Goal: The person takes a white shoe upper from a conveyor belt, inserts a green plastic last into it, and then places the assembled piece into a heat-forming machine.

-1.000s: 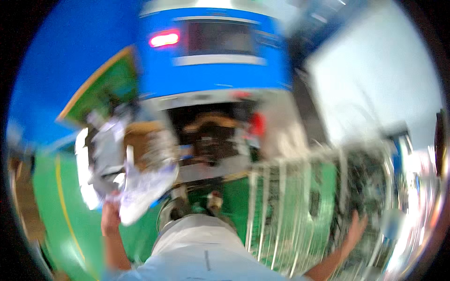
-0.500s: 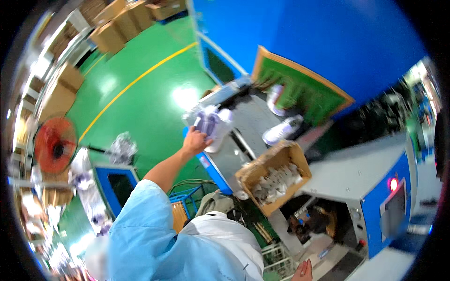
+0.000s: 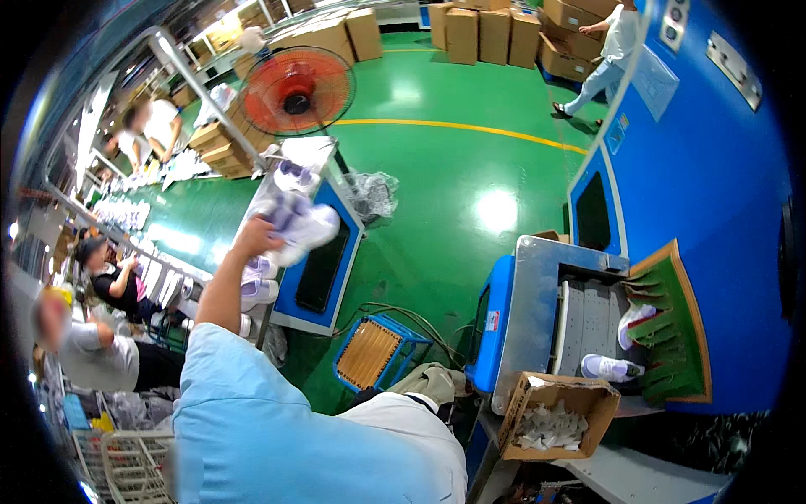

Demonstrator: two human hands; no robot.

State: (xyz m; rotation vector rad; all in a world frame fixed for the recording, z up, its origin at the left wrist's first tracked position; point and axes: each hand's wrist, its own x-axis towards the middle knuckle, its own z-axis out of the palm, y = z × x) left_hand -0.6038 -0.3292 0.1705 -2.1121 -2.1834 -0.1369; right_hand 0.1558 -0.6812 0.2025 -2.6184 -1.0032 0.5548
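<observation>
A white and lavender lace-up shoe, possibly one of a pair held together, is left of centre in the frame, gripped in the left of the person's hands, whose fingers are closed on it; the right one is out of sight, so its state cannot be told. The shoe is over a narrow, pale-topped surface with a blue side panel; more white and lavender shoes lie there, above and below the grip. Just above, at upper left, stands a round, red-bladed fan, with crumpled clear plastic to its lower right. Near the bottom centre is a blue-framed stool with a wooden seat. At lower right, two white shoes rest on a grey machine bed beside a green fringed curtain, and an open brown cardboard box contains white scraps. Across the glossy green floor, a person in a white top is at upper right.
</observation>
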